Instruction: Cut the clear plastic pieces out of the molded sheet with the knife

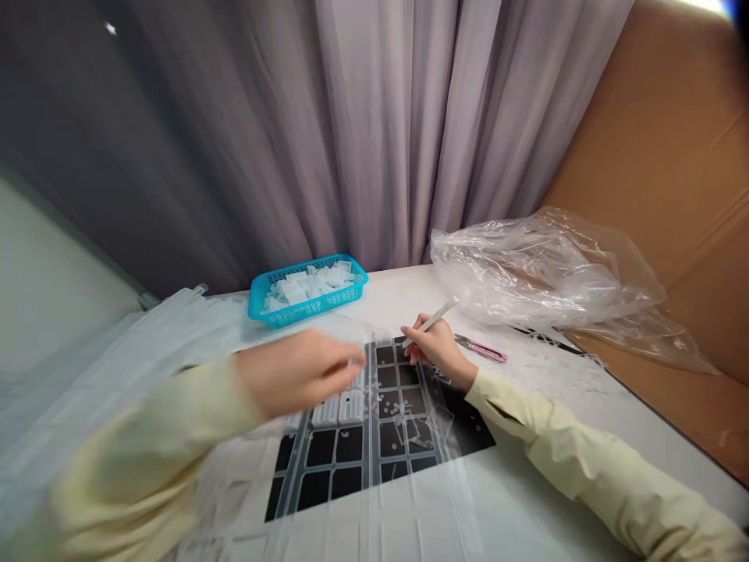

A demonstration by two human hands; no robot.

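Note:
My right hand (434,349) grips a slim, whitish pen-shaped tool (436,316), which slants up to the right. It is above the far right part of a translucent plastic sheet (373,437) divided into rectangular windows. Beneath that sheet lies a black mat (468,421). White ribbed pieces (351,407) sit in some of the left windows, and small clear scraps (398,407) are scattered over the right ones. My left hand (307,373) hovers over the sheet's left side, smeared by motion; whether its fingers hold anything is unclear.
A blue basket (316,306) full of translucent white pieces stands at the back. Pink-handled cutters (488,353) lie right of my right hand, below a crumpled clear plastic bag (544,269). Stacked clear sheets (146,343) cover the left. Grey curtain (374,133) and brown board (672,156) bound the table.

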